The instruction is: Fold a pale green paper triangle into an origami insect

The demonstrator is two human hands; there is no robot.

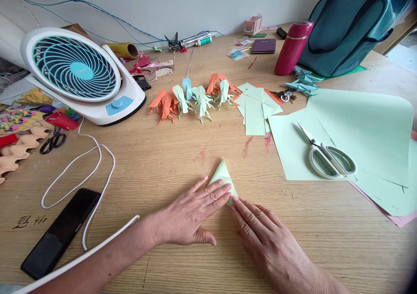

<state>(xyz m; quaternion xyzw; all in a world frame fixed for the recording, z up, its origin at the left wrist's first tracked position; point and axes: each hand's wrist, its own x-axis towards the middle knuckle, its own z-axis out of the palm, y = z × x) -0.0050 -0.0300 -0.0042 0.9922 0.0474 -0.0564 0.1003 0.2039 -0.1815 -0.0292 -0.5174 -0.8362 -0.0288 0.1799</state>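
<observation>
A small piece of pale green paper (223, 171), folded to a point at its far end, lies on the wooden table (182, 155). My left hand (195, 207) rests flat across it, fingers stretched out and thumb spread. At the paper's near right edge, my right hand (265, 231) touches it with the fingertips. Those fingers are close together and bent, with the thumb hidden beneath; whether they pinch the edge cannot be made out. Both hands cover the lower part of the paper.
Folded paper figures (202, 100) stand beyond my hands, beside cut green squares (256, 118). Scissors (325, 155) lie on large green sheets (368, 124) at right. A fan (81, 70), a phone (61, 231) and a white cable (112, 163) occupy the left. A red bottle (293, 48) stands by a bag (345, 33).
</observation>
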